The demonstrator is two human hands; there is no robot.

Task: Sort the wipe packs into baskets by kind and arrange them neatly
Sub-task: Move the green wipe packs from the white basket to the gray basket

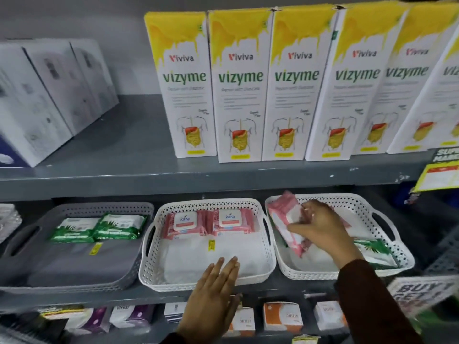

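STEP: pink-pack transfer | right hand grasps pink wipe pack in right white basket | left hand flat, released, at middle white basket | NEXT: lift, seat beside Kara packs.

Three baskets – one grey, two white. Three green wipe packs, three pink wipe packs, six yellow-topped Vizyme boxes.
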